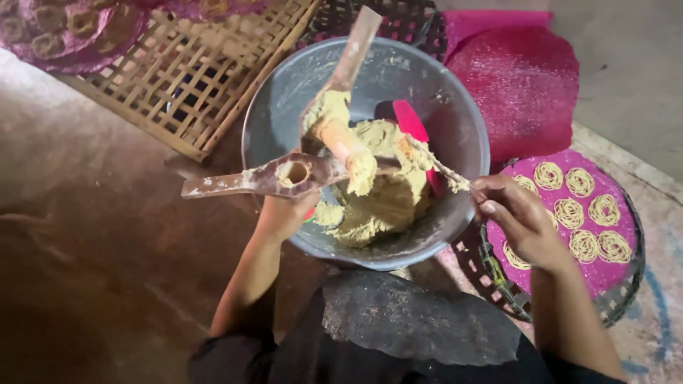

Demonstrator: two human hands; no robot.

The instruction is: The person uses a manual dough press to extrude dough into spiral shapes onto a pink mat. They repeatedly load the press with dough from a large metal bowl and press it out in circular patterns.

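A wooden hand press [299,174] with two long handles is held over a grey metal bowl [455,121] of yellowish dough [377,210]. My left hand [284,213] grips the press from below, near its round dough-filled hole. Its plunger [341,139] is smeared with dough. My right hand [516,217] pinches a thin dough-coated stick [437,165] whose tip reaches the plunger. A red-pink scraper [413,121] stands in the bowl behind the dough.
A round woven tray [619,295] at right carries a pink mesh mat [619,270] with several spiral dough coils [580,181]. More pink mats [523,85] lie behind the bowl. A bamboo lattice rack [192,78] sits at upper left. A dark flat piece [413,320] rests on my lap.
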